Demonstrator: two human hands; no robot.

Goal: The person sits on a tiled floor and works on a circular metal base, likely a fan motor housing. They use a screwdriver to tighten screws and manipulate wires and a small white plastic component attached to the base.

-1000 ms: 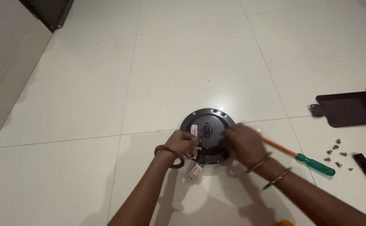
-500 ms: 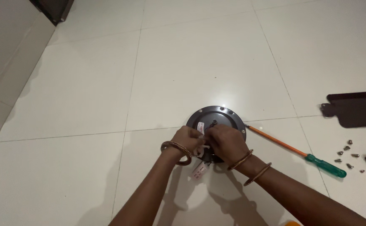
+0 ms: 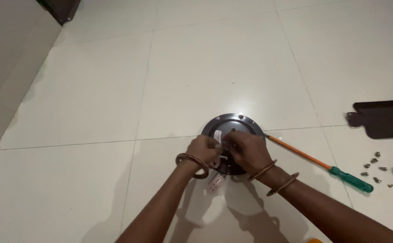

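Both hands on dark disc (image 3: 237,123), floor centre. Left hand (image 3: 204,149) pinches white tag (image 3: 217,134); right hand (image 3: 247,150) curled over hub, grip unclear. Screwdriver (image 3: 322,164) alongside, within reach.

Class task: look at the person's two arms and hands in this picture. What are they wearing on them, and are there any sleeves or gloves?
Both forearms are bare, with no sleeves or gloves in view. The left hand has thin, round, brownish bangles stacked at its wrist. The right hand has two separate thin bangles, one at the wrist and one slightly further up the forearm. No rings or watch can be made out.
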